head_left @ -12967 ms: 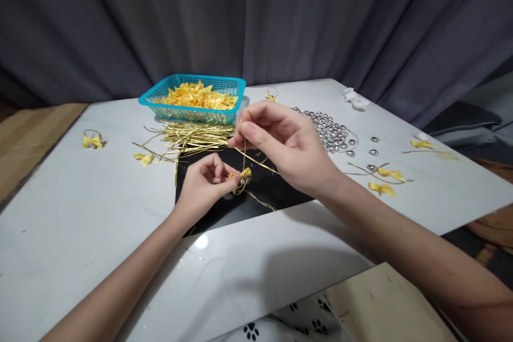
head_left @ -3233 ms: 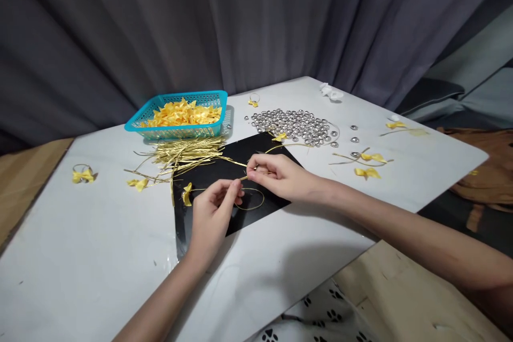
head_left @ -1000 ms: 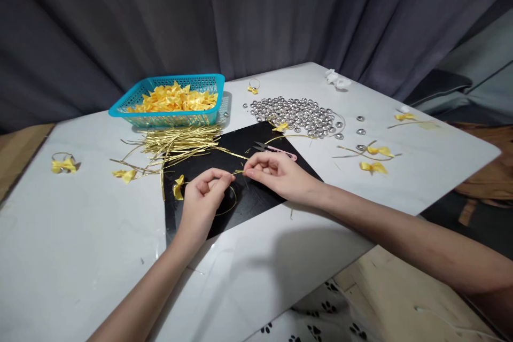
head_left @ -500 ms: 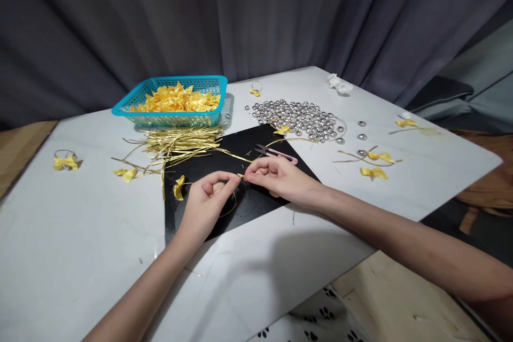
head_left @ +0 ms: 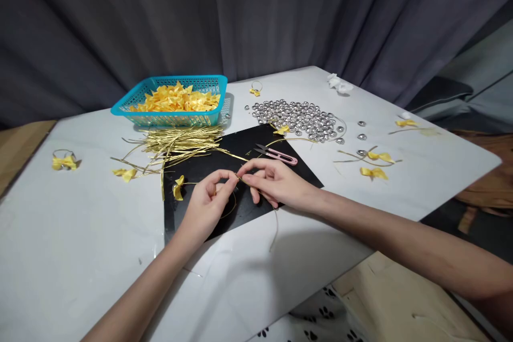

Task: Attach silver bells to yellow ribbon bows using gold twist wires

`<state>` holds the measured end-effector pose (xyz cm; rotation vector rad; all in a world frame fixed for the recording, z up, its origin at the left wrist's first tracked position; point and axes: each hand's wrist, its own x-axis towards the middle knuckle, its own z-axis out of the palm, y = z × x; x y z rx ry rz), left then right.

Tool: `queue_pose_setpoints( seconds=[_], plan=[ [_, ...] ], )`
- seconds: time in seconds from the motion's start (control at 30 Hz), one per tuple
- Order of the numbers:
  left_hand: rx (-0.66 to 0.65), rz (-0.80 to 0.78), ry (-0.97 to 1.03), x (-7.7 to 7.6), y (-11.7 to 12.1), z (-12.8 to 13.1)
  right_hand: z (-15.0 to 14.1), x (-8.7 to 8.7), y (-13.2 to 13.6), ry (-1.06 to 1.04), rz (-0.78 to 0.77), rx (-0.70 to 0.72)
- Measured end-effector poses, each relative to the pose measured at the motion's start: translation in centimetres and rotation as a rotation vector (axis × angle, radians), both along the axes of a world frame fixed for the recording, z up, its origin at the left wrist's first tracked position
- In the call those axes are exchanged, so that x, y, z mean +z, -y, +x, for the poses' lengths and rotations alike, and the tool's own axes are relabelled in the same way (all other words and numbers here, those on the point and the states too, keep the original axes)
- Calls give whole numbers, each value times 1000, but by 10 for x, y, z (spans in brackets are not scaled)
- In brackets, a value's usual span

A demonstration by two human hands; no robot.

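Note:
Above the black mat (head_left: 218, 157), the fingertips of both hands almost meet over a thin gold cord (head_left: 276, 230). My left hand (head_left: 209, 195) pinches it between thumb and forefinger, and a loop curves out below that hand. A yellow ribbon bow with a silver bead (head_left: 178, 188) hangs at the cord's far left, beside my left hand. My right hand (head_left: 276, 180) is closed on the cord with thumb and forefinger; a loose end droops from under it past the mat's edge. Pink-handled thread snips (head_left: 277, 155) lie just beyond my right hand. The exact pinch point is too small to make out.
A turquoise basket (head_left: 120, 109) of yellow bows stands at the back left, with a bundle of gold cords (head_left: 184, 139) before it. Silver beads (head_left: 296, 117) spread behind the mat. Bows with cords (head_left: 373, 173) lie at right, a finished-looking loop with bow (head_left: 64, 162) at left.
My right hand has shifted its grip, its lower fingers now spread more. A loose cord end now hangs below it. My left hand has stayed nearly in place, still pinching.

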<state>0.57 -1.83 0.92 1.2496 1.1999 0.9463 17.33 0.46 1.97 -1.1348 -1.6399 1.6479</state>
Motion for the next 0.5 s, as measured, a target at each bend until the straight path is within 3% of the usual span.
queue_pose_setpoints(
  seconds=[0.17, 0.5],
  plan=[
    [-8, 8, -6, 2, 1, 1, -2, -6, 2, -21, 263, -90],
    [-3, 44, -44, 0, 2, 3, -3, -3, -5, -68, 170, -70]
  ],
)
